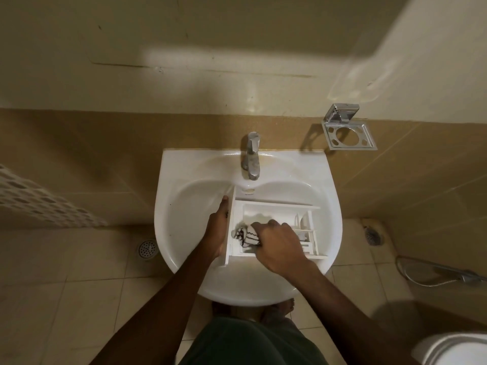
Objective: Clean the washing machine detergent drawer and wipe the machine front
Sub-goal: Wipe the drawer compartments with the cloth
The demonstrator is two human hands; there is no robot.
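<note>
- One white sink fills the middle of the view, fixed to a tan tiled wall above a tiled floor.
- Inside its bowl lies the white detergent drawer, open side up, its front panel toward the left and its small divided compartments toward the right.
- Part of a white toilet shows at the lower right corner.
- Right hand is over the drawer's large compartment, fingers curled round a bunched cloth.
- Left hand lies against the outer face of the front panel, fingers stretched out together along it; the thumb is hidden.
- Chrome holder juts from the wall, right of the sink.
- Chrome tap stands at the back rim, its spout above the drawer's far edge.
- Striped cloth, white with dark lines, presses into the compartment just beside the front panel.
- Round floor drain sits left of the sink.
</note>
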